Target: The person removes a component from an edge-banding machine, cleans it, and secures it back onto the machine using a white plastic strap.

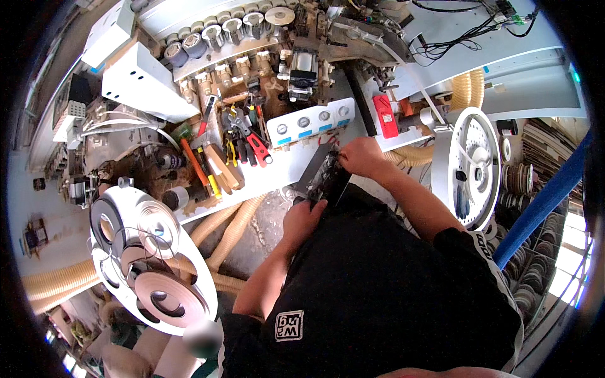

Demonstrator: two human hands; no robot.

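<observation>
The dark metal unit (pixel 313 173) lies between the two hands, in front of the torso; its long axis runs obliquely, the far end pointing away from the person and slightly rightward. The left hand (pixel 304 222) grasps the near end, thumb uppermost; the right hand (pixel 363 157) is curled at the right edge of the far end, its exact grip indiscernible. Beyond the hands stands a white dial panel (pixel 312 123); pliers (pixel 242 126) lie to their left.
</observation>
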